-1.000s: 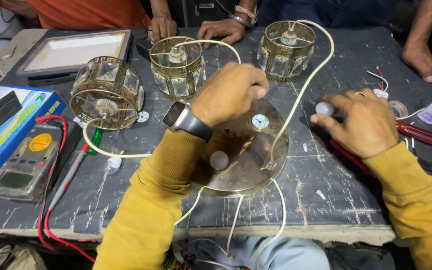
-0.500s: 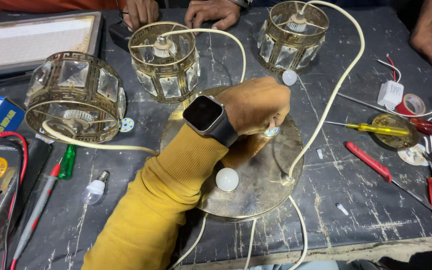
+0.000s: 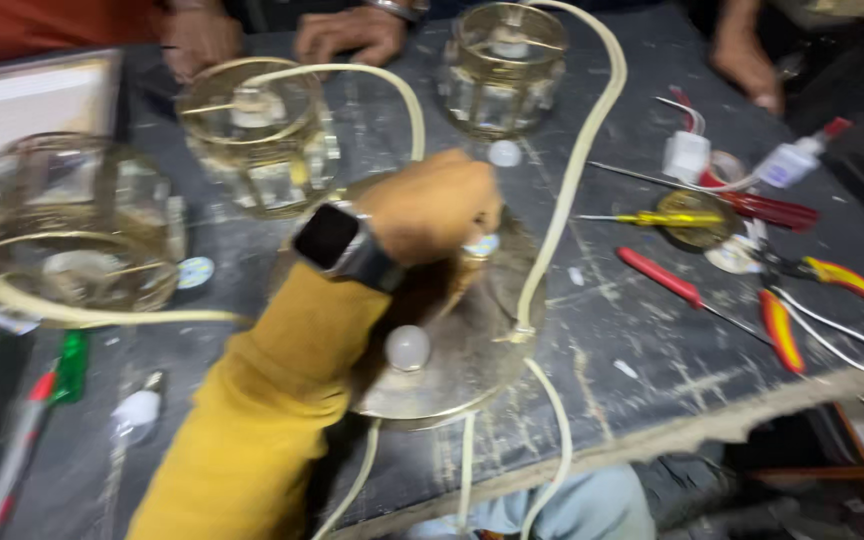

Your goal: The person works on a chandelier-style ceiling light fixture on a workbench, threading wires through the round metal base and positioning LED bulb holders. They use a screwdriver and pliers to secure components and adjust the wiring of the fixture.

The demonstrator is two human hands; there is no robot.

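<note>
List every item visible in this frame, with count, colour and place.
round metal plate: 1, brass, centre, under the hand
glass lamp shades: 3, gold-framed, left and rear
cords: several, cream, from the shades to the plate
screwdrivers: several, red or yellow handles, right
pliers: 1, red-yellow grips, far right
small bulb: 1, white, front left
other people's hands: at least 3, far edge
table: 1, dark, scratched
left hand: on the plate, yellow sleeve, dark wristwatch
right hand: not in view

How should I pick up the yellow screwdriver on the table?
Grip the yellow screwdriver by its thick yellow handle, coming down from above. It lies flat on the table with its thin shaft pointing left, and the handle looks the easiest part to pinch. Mind the red screwdriver lying close behind it.
</note>
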